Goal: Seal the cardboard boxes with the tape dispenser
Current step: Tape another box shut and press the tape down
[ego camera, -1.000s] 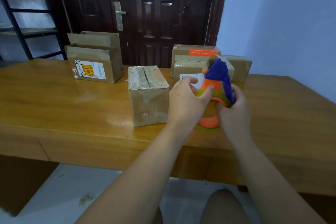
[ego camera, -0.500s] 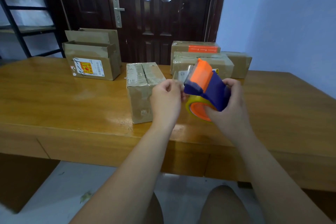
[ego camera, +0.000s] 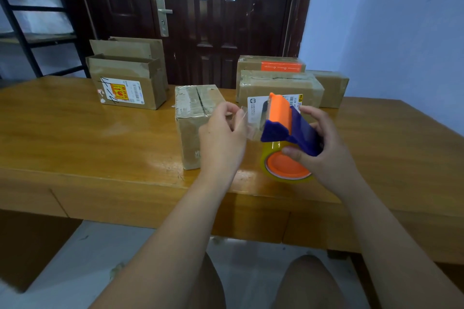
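Pulled slightly apart since the earlier frame: your left hand (ego camera: 223, 133) and right hand (ego camera: 326, 150), both over the table (ego camera: 75, 133). Nearest cardboard box (ego camera: 190, 108) sits half hidden behind your left hand. Right hand grips the tape dispenser (ego camera: 283, 123); left pinches the clear tape end (ego camera: 251, 123), barely discernible.

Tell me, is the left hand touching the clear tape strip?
Touching. The head view shows the left hand pinching the clear tape strip running from the tape dispenser in the right hand.

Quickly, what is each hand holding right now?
Left hand: pinches the clear tape end.
Right hand: grips the tape dispenser.
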